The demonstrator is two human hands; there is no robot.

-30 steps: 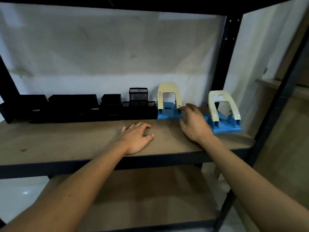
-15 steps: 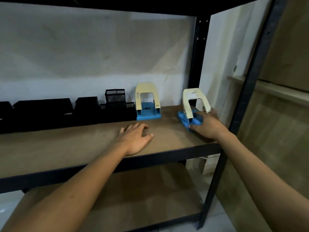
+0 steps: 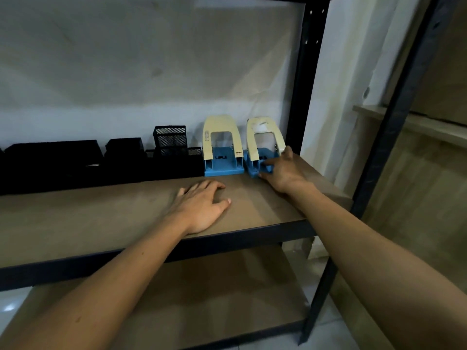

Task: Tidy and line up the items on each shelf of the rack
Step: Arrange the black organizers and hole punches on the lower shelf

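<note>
Our right hand (image 3: 283, 173) grips the blue base of the right hole punch (image 3: 253, 144), just beside its twin (image 3: 222, 147) at the back of the shelf (image 3: 101, 218), seemingly slightly skewed. Our left hand (image 3: 202, 205) rests flat and empty, farther away.

We can't see the front right corner of the blue base on the right hole punch (image 3: 252, 140); the right hand (image 3: 284, 173) covers it. Print on the left hole punch (image 3: 222, 130) is too small for us to read. The black organizers (image 3: 53, 160) are too dark to separate, and the left edge cuts their row. The bottom edge cuts the lower shelf (image 3: 214, 286) and both forearms.
</note>
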